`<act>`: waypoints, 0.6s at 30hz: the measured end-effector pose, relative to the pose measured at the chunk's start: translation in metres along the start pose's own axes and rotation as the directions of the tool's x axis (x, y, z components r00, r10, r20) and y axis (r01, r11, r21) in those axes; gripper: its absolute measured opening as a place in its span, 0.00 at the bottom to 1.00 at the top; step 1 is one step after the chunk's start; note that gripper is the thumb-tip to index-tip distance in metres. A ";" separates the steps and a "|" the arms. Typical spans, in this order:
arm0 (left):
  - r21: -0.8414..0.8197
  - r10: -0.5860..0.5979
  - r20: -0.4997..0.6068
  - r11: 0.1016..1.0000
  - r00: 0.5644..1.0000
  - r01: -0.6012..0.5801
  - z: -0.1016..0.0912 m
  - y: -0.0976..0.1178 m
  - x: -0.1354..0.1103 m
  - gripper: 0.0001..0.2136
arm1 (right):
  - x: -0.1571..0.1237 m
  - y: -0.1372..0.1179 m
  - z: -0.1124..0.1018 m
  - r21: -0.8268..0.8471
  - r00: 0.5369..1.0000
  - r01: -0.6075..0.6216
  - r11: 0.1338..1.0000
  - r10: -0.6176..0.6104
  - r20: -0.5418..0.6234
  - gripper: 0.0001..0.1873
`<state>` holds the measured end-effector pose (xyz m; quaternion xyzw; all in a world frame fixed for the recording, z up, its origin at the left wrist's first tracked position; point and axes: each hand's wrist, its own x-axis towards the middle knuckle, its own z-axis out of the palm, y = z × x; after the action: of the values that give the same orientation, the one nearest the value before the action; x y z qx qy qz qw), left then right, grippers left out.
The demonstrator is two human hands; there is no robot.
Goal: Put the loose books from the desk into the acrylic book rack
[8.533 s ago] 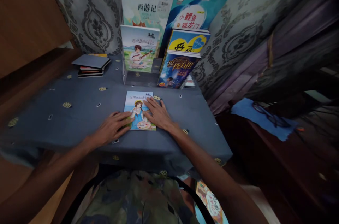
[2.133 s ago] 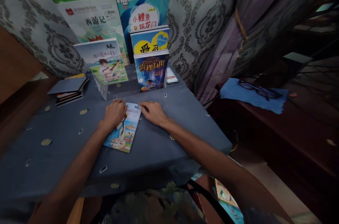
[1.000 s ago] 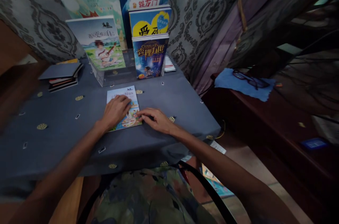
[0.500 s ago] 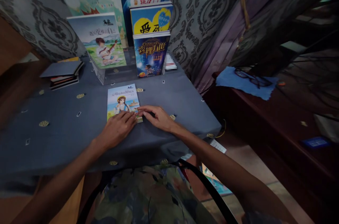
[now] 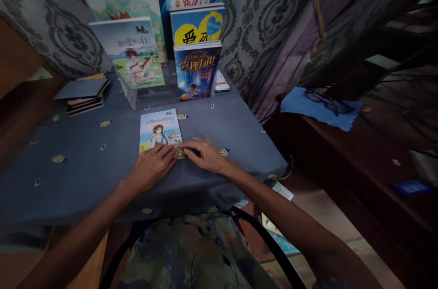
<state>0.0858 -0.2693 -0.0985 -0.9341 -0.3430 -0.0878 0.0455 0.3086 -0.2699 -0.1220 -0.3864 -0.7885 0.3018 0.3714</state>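
A small paperback book [image 5: 160,130] with a drawn girl on its light blue cover lies closed on the cloth-covered table. Across its lower part rests my left hand [image 5: 153,163], fingers stretched out and flat on the cover. My right hand [image 5: 203,154] is at the book's lower right edge, its thumb and forefinger bent together around that edge. The fingertips of both hands nearly meet there, and the lower left of the cover is hidden under my left hand.
Behind stand upright books in clear holders, among them a dark blue book [image 5: 195,72] and a guitar-player book [image 5: 137,56]. At the left is a stack of notebooks [image 5: 84,93]. Glasses [image 5: 328,101] lie on a blue cloth [image 5: 297,104] on the dark red furniture at right.
My right thumb and fingers have shifted slightly at the book's right edge. My left hand stays on the cover. The whole view has moved a little.
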 end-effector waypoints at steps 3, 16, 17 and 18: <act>-0.059 -0.001 -0.031 0.998 1.000 -0.001 0.000 -0.004 -0.002 0.15 | 0.000 0.000 0.001 -0.027 1.000 0.021 0.999 -0.021 -0.006 0.15; -0.139 -0.519 -0.054 0.850 0.853 0.509 0.025 -0.068 -0.008 0.24 | 0.041 -0.011 0.024 -0.399 0.977 -0.159 0.903 0.202 0.067 0.19; -0.215 -0.530 -0.070 0.835 0.845 0.506 0.025 -0.070 -0.008 0.24 | 0.045 -0.014 0.027 -0.421 0.972 -0.178 0.890 0.227 0.068 0.20; -0.311 -0.552 -0.090 0.807 0.829 0.503 0.025 -0.072 -0.006 0.24 | 0.048 -0.018 0.030 -0.442 0.968 -0.192 0.876 0.244 0.063 0.20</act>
<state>0.0373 -0.2145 -0.1229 -0.7870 -0.5686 -0.2255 -0.0805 0.2563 -0.2447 -0.1080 -0.5272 -0.8074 0.1814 0.1931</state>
